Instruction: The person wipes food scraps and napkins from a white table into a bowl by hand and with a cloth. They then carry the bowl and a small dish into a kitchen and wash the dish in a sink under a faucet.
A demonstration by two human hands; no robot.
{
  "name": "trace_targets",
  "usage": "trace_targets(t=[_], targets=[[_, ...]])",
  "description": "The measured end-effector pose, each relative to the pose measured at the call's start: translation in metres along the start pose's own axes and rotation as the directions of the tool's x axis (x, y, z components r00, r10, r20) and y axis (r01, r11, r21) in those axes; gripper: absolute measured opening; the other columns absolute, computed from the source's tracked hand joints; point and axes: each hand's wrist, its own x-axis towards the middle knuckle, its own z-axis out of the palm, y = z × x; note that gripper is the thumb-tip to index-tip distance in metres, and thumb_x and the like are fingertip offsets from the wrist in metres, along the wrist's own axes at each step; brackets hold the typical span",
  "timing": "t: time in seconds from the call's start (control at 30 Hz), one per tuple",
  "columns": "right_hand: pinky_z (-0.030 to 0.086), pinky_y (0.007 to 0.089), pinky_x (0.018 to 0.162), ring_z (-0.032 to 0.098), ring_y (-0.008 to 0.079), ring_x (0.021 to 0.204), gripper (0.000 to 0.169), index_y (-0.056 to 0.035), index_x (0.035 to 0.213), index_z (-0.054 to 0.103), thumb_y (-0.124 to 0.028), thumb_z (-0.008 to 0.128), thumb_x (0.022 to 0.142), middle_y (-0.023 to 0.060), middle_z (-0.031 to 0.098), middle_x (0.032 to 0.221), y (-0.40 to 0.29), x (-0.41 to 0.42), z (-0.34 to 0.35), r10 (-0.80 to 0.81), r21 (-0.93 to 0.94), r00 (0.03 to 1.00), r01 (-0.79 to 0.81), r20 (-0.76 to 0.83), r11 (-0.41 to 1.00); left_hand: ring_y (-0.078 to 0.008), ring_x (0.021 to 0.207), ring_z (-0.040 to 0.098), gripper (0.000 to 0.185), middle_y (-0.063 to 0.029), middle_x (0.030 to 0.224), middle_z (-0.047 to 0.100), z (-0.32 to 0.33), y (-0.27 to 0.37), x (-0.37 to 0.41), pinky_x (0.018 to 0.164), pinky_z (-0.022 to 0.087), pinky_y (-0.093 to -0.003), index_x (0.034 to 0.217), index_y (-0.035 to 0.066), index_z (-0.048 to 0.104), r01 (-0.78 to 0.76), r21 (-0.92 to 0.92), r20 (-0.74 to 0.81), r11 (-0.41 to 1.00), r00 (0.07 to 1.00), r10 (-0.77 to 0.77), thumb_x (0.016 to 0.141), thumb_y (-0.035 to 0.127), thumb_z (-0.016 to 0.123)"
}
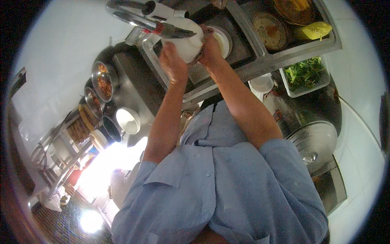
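Note:
A white bowl or plate (186, 50) is between my hands over the left basin of a steel sink (240, 65). My left hand (173, 62) grips its near left edge. My right hand (210, 47) is on its right side, the fingers partly hidden. Across the white dish hangs the dark nozzle of a curved faucet (176, 31), covering part of it. Just beyond my right hand, another round white dish (225, 41) sits in the basin. Motion blurs the hands and the held dish somewhat.
The right basin holds soiled round dishes (269, 30) and a yellow crumpled item (317, 30). Nearer me on the right stand a white basket of green vegetables (304, 74), a white container (262, 83) and a transparent lid (317, 143). At left are bowls of reddish food (103, 82) and stacked white bowls (128, 121).

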Motion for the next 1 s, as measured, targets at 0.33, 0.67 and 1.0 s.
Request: trace_targets(t=[0.33,0.67,1.0], targets=[[0.055,0.0421,0.086,0.064,0.0247,0.102,0.039,-0.0096,0.122,0.059,-0.039,0.049,0.098,0.0087,0.065,0.113,0.015,-0.005,-0.008,0.121,0.097,0.992,-0.122,0.019,0.988,-0.0217,0.088,0.060,0.025,-0.0071,0.093,0.065,-0.031,0.038,0.028,0.081,0.047,-0.0351,0.107,0.002,0.064,-0.025,-0.062,0.271,0.998,0.962,0.040,0.097,0.024,0.056],[0.051,0.0428,0.093,0.060,0.0268,0.110,0.048,-0.0078,0.131,0.052,-0.043,0.049,0.098,0.0096,0.059,0.126,-0.017,-0.002,-0.010,-0.012,-0.364,0.999,-0.001,-0.033,0.931,-0.0233,0.086,0.064,0.022,-0.0076,0.099,0.068,-0.004,0.038,-0.014,0.078,0.050,-0.0351,0.107,0.002,0.064,0.470,-0.478,0.284,0.742,0.882,-0.377,0.094,0.019,0.059],[0.053,0.0376,0.089,0.063,0.0242,0.106,0.037,-0.0067,0.124,0.059,-0.034,0.048,0.100,0.0086,0.064,0.119,0.003,0.011,-0.030,0.069,-0.074,0.996,-0.074,-0.060,0.995,-0.0277,0.087,0.063,0.022,-0.0105,0.098,0.066,0.024,0.024,-0.028,0.079,0.050,-0.0394,0.105,0.001,0.063,-0.205,0.041,0.175,0.978,0.965,0.195,0.094,0.020,0.062]])
